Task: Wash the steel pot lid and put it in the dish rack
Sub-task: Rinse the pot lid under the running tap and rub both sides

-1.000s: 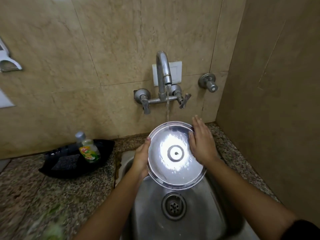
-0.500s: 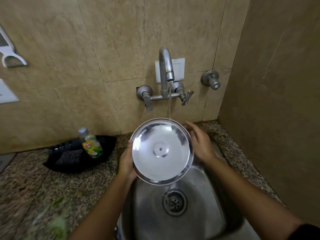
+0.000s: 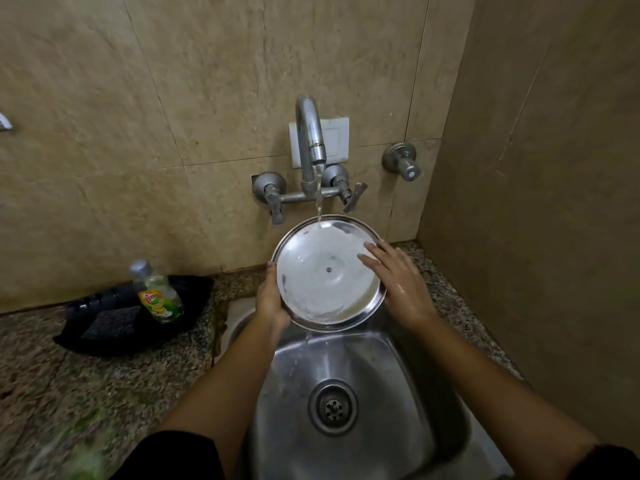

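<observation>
Water from the tap (image 3: 310,140) now lands on the far edge of the steel lid (image 3: 327,271), where half a second ago the stream passed just behind it. The lid has shifted to the right, and the right hand (image 3: 398,282), which was behind the rim a moment ago, now lies across the lid's inner face.

Speckled granite forms the surface (image 3: 104,375) to the left of a steel sink (image 3: 398,375) with a round drain (image 3: 333,407). Beige stone tiles cover the walls, meeting in a corner on the right. On the surface sits a black tray (image 3: 194,306) holding a dish soap bottle (image 3: 157,294) and a dark scrub pad (image 3: 109,322).

The lid is held above the sink, tilted toward the viewer, hollow side up, with water running off its lower edge into the basin. The left hand (image 3: 272,299) has a closed grip on the lid's left rim, thumb over the edge and fingers hidden beneath. The right hand is flat and spread, its fingers (image 3: 372,256) pressed on the wet inner surface near the right rim, not clasping anything.
</observation>
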`<move>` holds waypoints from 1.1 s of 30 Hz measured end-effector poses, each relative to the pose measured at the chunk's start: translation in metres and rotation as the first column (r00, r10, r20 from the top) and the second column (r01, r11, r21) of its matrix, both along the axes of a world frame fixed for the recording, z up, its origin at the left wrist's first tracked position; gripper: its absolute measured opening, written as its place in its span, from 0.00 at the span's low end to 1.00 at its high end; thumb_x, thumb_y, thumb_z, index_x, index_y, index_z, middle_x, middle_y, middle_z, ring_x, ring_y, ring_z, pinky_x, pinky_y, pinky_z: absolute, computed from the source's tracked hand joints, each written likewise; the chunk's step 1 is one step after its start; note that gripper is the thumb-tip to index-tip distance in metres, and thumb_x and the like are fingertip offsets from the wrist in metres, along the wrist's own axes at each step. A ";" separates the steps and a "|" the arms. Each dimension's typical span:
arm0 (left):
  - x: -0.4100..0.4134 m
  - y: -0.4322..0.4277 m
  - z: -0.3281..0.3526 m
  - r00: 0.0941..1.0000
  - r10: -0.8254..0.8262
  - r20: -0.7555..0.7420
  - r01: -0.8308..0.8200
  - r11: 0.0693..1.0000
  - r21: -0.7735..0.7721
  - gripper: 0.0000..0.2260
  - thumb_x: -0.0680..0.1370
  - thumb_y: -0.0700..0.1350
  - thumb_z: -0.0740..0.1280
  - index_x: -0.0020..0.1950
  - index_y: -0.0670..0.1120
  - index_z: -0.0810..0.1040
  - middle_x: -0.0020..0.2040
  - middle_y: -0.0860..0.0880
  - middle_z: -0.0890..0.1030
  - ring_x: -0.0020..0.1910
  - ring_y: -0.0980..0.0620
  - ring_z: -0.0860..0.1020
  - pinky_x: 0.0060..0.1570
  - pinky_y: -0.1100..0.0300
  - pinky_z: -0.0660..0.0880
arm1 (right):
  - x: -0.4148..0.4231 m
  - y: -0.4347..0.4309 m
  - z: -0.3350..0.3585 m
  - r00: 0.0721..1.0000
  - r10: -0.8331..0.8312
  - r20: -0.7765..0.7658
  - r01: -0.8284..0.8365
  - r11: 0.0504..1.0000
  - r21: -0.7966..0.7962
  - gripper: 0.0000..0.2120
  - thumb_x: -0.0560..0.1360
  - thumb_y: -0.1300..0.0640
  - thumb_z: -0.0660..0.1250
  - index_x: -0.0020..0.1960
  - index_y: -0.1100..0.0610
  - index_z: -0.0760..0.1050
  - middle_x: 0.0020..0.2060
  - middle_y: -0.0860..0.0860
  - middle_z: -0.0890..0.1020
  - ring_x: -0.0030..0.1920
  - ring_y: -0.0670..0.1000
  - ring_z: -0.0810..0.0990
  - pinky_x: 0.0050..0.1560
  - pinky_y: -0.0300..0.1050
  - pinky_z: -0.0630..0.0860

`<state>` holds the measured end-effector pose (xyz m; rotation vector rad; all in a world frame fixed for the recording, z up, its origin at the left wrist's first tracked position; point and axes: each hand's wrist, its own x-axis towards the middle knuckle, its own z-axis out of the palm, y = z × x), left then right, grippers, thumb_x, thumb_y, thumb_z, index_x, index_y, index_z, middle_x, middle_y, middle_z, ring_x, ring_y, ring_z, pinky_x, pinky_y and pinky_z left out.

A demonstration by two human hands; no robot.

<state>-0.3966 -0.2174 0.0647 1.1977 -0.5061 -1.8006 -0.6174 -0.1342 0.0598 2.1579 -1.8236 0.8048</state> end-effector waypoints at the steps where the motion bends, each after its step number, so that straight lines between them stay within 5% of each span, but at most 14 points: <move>1: -0.005 0.001 0.001 0.999 -0.042 0.004 0.042 0.999 0.021 0.27 0.76 0.62 0.61 0.64 0.43 0.76 0.61 0.39 0.79 0.60 0.38 0.76 0.62 0.40 0.71 | -0.004 0.003 0.002 1.000 0.031 0.006 -0.031 0.998 -0.053 0.19 0.76 0.57 0.67 0.66 0.51 0.74 0.70 0.51 0.71 0.74 0.50 0.60 0.75 0.43 0.43; 3: -0.011 0.002 0.001 0.991 -0.127 0.032 0.124 0.989 0.080 0.24 0.78 0.59 0.59 0.60 0.42 0.78 0.58 0.40 0.80 0.57 0.41 0.78 0.60 0.45 0.73 | -0.011 0.010 0.009 0.994 0.112 0.010 -0.110 0.982 -0.151 0.10 0.74 0.56 0.68 0.55 0.53 0.81 0.58 0.51 0.81 0.67 0.53 0.71 0.71 0.50 0.57; 7: -0.002 0.006 -0.001 0.972 -0.204 0.118 0.187 0.972 0.144 0.17 0.81 0.51 0.58 0.50 0.40 0.79 0.39 0.41 0.84 0.33 0.45 0.81 0.33 0.56 0.79 | -0.014 0.017 0.022 0.974 0.225 0.011 -0.222 0.967 -0.124 0.05 0.75 0.55 0.67 0.47 0.55 0.78 0.44 0.51 0.80 0.49 0.53 0.78 0.54 0.48 0.70; 9: 0.007 0.007 -0.004 0.985 -0.172 0.033 0.167 0.980 0.111 0.24 0.79 0.59 0.55 0.56 0.40 0.78 0.46 0.39 0.82 0.43 0.43 0.79 0.45 0.51 0.75 | -0.009 0.015 0.026 0.931 0.230 0.283 -0.239 0.971 -0.003 0.05 0.74 0.57 0.69 0.49 0.52 0.76 0.45 0.46 0.79 0.48 0.46 0.77 0.48 0.41 0.74; 11: 0.012 0.004 -0.008 0.981 -0.188 -0.050 0.190 0.982 0.026 0.31 0.79 0.64 0.49 0.58 0.41 0.78 0.56 0.39 0.81 0.54 0.41 0.78 0.56 0.46 0.72 | 0.000 0.010 0.031 0.741 0.134 0.657 -0.260 0.961 0.097 0.10 0.73 0.58 0.71 0.51 0.48 0.75 0.46 0.42 0.80 0.49 0.41 0.79 0.47 0.33 0.75; 13: 0.014 0.004 -0.009 0.975 -0.222 -0.008 0.220 0.972 -0.080 0.29 0.79 0.63 0.48 0.59 0.45 0.78 0.60 0.42 0.80 0.58 0.45 0.78 0.59 0.48 0.72 | 0.007 0.001 0.035 0.532 0.027 0.846 -0.234 0.965 0.117 0.13 0.72 0.61 0.72 0.51 0.47 0.76 0.44 0.44 0.82 0.46 0.44 0.82 0.42 0.34 0.77; 18: 0.024 0.008 -0.003 0.964 -0.237 0.120 0.256 0.949 -0.182 0.16 0.81 0.50 0.58 0.60 0.41 0.77 0.53 0.41 0.83 0.51 0.43 0.81 0.48 0.50 0.79 | 0.009 -0.019 0.034 0.257 -0.135 0.957 -0.170 0.969 0.182 0.17 0.69 0.67 0.73 0.56 0.58 0.77 0.43 0.52 0.82 0.39 0.48 0.81 0.32 0.37 0.78; 21: 0.028 0.011 0.002 0.974 -0.168 0.152 0.207 0.933 -0.294 0.10 0.80 0.44 0.60 0.49 0.40 0.79 0.37 0.46 0.84 0.36 0.47 0.81 0.37 0.57 0.80 | 0.012 -0.021 0.028 0.127 -0.192 0.973 -0.185 0.959 0.213 0.17 0.69 0.68 0.72 0.58 0.61 0.77 0.47 0.57 0.83 0.44 0.54 0.82 0.43 0.46 0.81; 23: 0.024 0.015 0.008 0.974 -0.111 0.197 0.172 0.928 -0.330 0.09 0.80 0.43 0.61 0.45 0.42 0.79 0.33 0.48 0.83 0.35 0.49 0.79 0.34 0.60 0.77 | 0.015 -0.022 0.024 0.063 -0.205 0.977 -0.177 0.961 0.213 0.17 0.69 0.69 0.71 0.57 0.62 0.78 0.48 0.58 0.83 0.46 0.56 0.81 0.50 0.50 0.78; 28: 0.034 0.017 0.009 0.984 0.076 0.162 -0.023 0.953 -0.302 0.09 0.79 0.46 0.63 0.46 0.43 0.79 0.39 0.46 0.79 0.35 0.50 0.77 0.26 0.63 0.77 | 0.040 -0.038 0.026 0.106 -0.203 0.973 -0.161 0.962 0.218 0.17 0.71 0.69 0.69 0.59 0.60 0.77 0.50 0.57 0.82 0.50 0.55 0.80 0.54 0.51 0.77; 33: 0.063 0.013 0.004 0.982 0.186 0.019 -0.176 0.954 -0.242 0.14 0.79 0.46 0.63 0.58 0.37 0.78 0.51 0.41 0.83 0.55 0.42 0.78 0.53 0.49 0.77 | 0.063 -0.053 0.028 0.256 -0.167 0.952 -0.189 0.957 0.219 0.13 0.79 0.67 0.58 0.58 0.58 0.77 0.49 0.54 0.81 0.47 0.47 0.80 0.44 0.35 0.75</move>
